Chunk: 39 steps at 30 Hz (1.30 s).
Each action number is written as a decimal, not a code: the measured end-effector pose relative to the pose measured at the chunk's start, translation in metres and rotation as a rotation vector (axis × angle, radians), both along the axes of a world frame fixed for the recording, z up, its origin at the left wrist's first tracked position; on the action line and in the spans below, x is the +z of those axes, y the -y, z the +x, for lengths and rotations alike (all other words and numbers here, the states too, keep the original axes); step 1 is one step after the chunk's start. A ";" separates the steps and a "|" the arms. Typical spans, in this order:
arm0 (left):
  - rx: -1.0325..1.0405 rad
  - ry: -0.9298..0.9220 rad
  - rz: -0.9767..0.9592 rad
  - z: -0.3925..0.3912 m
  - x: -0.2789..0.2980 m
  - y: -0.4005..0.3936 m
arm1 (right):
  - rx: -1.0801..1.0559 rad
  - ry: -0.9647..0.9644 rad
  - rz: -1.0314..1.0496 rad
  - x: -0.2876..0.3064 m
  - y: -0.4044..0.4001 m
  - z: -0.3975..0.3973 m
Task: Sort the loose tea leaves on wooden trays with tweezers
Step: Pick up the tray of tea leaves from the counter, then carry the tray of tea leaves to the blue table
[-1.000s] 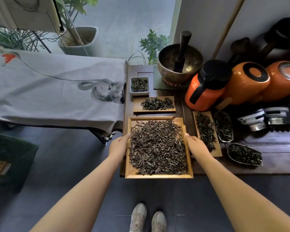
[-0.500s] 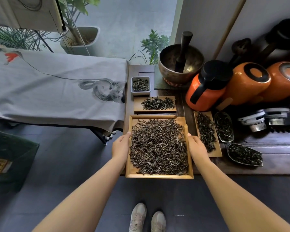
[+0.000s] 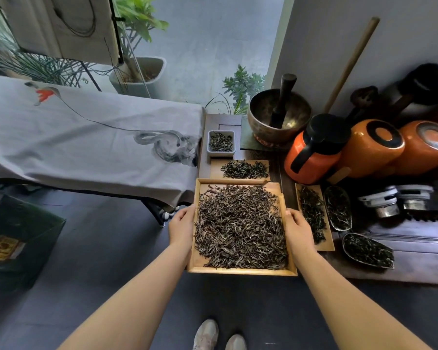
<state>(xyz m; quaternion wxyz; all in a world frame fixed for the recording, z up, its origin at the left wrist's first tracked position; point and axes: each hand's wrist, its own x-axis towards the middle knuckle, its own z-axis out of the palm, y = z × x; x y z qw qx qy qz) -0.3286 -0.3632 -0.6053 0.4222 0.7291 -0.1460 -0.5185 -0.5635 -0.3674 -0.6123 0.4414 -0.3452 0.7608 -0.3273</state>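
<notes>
The left hand (image 3: 181,227) is curled around the left rim of the large wooden tray (image 3: 242,271), and the right hand (image 3: 297,227) is clamped on its right rim. The tray is filled with a wide heap of loose tea leaves (image 3: 240,226) and its near edge reaches past the desk (image 3: 415,251). Just beyond it, a smaller wooden tray (image 3: 215,170) with a thin pile of leaves is seen, and farther a white square dish (image 3: 220,154) with a few leaves. To the right, a narrow wooden tray (image 3: 328,245) and two metal scoops (image 3: 338,208) (image 3: 368,251) are also filled with leaves. No tweezers can be made out.
</notes>
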 end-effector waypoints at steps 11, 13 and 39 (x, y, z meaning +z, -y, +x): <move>0.135 0.007 -0.128 0.044 0.085 -0.006 | 0.140 0.042 -0.127 0.091 0.025 0.045; 0.173 0.029 -0.153 0.059 0.106 -0.010 | 0.173 0.045 -0.158 0.112 0.032 0.063; 0.701 0.293 -0.269 0.439 0.296 -0.256 | 0.796 0.237 -0.255 0.300 -0.097 0.498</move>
